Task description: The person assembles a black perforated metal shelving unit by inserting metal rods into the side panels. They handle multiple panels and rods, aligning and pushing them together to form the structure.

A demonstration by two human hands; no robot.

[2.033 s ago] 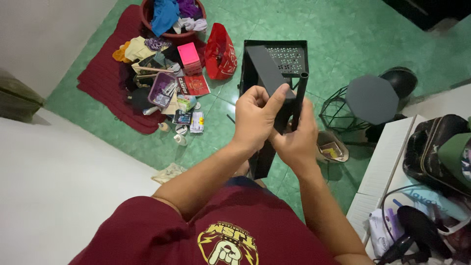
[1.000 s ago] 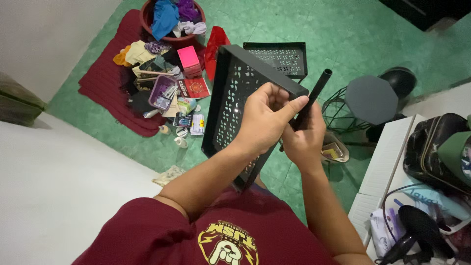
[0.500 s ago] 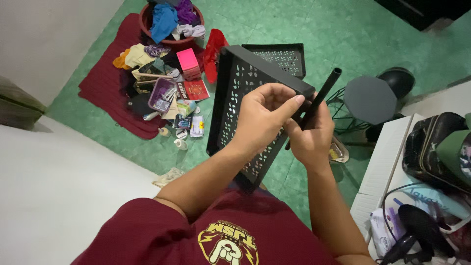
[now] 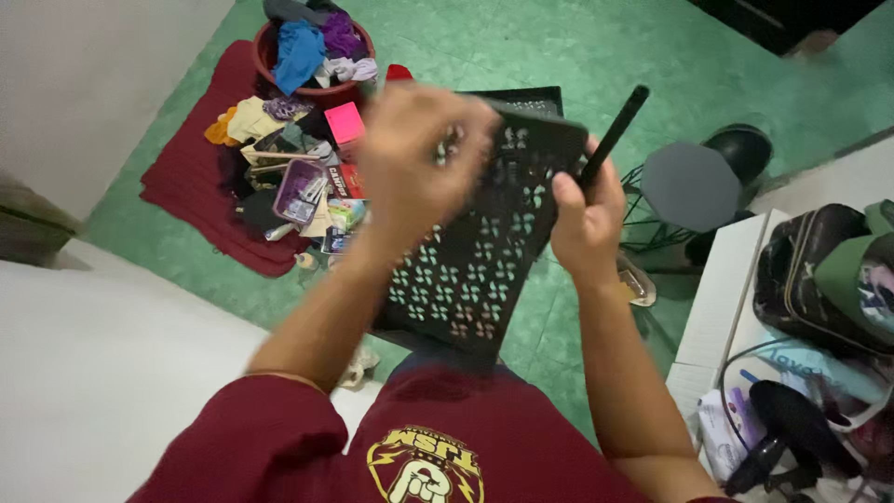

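Observation:
I hold a black perforated plastic shelf panel (image 4: 466, 275) tilted in front of my chest. My right hand (image 4: 585, 219) grips a black rod (image 4: 615, 135) at the panel's right edge, the rod pointing up and to the right. My left hand (image 4: 419, 158) is blurred with motion over the panel's upper left part, fingers curled, and whether it grips the panel is unclear. A second black perforated tray (image 4: 521, 98) lies on the green floor behind, mostly hidden by my hands.
A dark red mat (image 4: 186, 196) holds a heap of small packets, a pink box (image 4: 346, 121) and a basin of clothes (image 4: 312, 47). A fan (image 4: 694, 186) stands to the right. A white shelf (image 4: 722, 298) carries bags and a hair dryer (image 4: 792, 433). A white surface (image 4: 102, 373) lies at left.
The panel has swung from edge-on to face-on and dropped lower. My left hand has lifted and moved left across it. The rod stays in my right hand.

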